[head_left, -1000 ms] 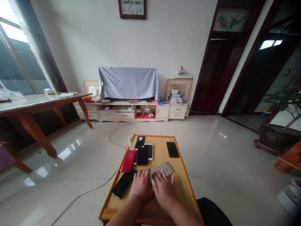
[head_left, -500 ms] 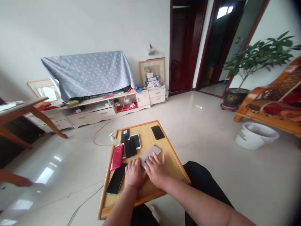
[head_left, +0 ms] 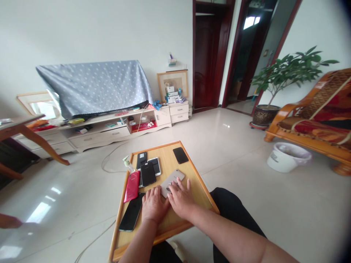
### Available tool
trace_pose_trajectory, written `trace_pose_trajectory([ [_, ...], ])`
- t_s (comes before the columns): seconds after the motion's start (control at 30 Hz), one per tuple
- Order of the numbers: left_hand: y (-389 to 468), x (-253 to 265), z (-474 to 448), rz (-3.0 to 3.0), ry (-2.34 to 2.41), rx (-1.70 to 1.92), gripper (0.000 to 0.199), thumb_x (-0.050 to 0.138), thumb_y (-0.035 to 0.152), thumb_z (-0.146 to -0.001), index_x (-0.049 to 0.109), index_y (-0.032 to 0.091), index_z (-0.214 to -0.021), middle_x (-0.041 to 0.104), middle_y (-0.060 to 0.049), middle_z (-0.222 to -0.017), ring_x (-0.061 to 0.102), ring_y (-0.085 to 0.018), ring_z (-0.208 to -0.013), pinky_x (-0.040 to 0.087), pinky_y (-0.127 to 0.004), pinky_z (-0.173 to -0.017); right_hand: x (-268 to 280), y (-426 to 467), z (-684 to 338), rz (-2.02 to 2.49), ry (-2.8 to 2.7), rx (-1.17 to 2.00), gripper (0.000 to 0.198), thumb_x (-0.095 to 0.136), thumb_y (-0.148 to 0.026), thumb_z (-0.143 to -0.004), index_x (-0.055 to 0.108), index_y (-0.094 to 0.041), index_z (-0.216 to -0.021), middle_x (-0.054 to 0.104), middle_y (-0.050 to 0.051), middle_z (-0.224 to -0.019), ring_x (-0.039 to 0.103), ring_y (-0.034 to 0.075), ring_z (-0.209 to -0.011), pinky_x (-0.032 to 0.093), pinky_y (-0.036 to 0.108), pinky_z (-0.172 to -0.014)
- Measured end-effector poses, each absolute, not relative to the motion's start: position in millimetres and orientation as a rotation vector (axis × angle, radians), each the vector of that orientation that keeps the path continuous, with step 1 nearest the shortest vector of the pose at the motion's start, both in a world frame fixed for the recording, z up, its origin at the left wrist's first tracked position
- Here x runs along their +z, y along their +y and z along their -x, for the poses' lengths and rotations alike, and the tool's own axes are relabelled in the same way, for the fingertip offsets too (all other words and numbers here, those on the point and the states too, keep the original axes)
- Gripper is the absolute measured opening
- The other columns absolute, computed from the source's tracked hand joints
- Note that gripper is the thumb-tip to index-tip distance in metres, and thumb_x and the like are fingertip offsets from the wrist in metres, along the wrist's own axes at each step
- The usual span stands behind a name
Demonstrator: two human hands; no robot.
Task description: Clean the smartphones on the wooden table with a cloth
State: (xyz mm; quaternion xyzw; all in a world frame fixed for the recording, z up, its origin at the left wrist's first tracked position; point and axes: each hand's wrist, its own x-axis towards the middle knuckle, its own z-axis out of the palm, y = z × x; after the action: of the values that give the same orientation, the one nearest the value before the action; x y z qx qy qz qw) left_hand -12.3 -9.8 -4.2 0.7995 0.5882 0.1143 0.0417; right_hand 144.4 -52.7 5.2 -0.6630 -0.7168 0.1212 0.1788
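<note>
A pale gold phone (head_left: pixel 174 176) is lying face down mid-worktop (head_left: pixel 168 155). The right hand (head_left: pixel 181 197) is resting on it, fingers spread; the left hand (head_left: pixel 154 205) is curling at its edge, grip unclear. A red phone (head_left: pixel 132 186) is lying leftward.

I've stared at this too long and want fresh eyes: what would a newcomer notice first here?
Probably the red phone, bright near the left edge of the small table. Next, the right hand rests on the silver phone, with the left hand close by its near end. Beyond, a big dotted blue cloth hangs over something on the low cabinet.
</note>
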Motion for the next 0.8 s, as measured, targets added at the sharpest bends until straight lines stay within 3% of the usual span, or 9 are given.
trace_pose_trajectory([
  [0.13,-8,-7,14,-2.445,1.793,0.365,0.046,0.053,0.048,-0.088,0.052,0.024,-0.128,0.061,-0.009,-0.129,0.050,-0.027,-0.121,0.034,-0.040,-0.099,3,-53,-147,1.830,-2.061,0.356,0.049,0.019,-0.043,-0.106,0.047,-0.029,-0.144,0.044,0.003,-0.156,0.013,0.029,-0.152,-0.012,0.065,-0.116],
  [0.33,-13,4,10,-2.419,1.814,0.354,0.045,0.054,0.048,-0.088,0.053,0.023,-0.126,0.062,-0.008,-0.128,0.050,-0.027,-0.122,0.034,-0.040,-0.100,15,-25,-183,2.134,-1.857,0.387,0.055,0.017,-0.044,-0.105,0.039,-0.025,-0.151,0.036,0.006,-0.160,0.007,0.031,-0.153,-0.007,0.068,-0.115],
  [0.6,-15,10,7,-2.386,1.840,0.263,0.047,0.057,0.037,-0.085,0.052,0.024,-0.129,0.059,-0.009,-0.134,0.047,-0.027,-0.127,0.033,-0.040,-0.103,6,-64,-144,1.713,-2.098,0.371,0.054,0.015,-0.046,-0.106,0.042,-0.029,-0.150,0.043,0.005,-0.156,0.025,0.022,-0.150,-0.016,0.060,-0.117],
  [0.8,-15,16,6,-2.374,1.784,0.278,0.046,0.050,0.049,-0.090,0.054,0.023,-0.127,0.060,-0.009,-0.132,0.048,-0.027,-0.126,0.034,-0.040,-0.102,9,-39,-175,2.026,-1.923,0.344,0.055,0.018,-0.044,-0.106,0.039,-0.022,-0.152,0.038,0.010,-0.158,0.025,0.025,-0.150,-0.018,0.062,-0.116],
])
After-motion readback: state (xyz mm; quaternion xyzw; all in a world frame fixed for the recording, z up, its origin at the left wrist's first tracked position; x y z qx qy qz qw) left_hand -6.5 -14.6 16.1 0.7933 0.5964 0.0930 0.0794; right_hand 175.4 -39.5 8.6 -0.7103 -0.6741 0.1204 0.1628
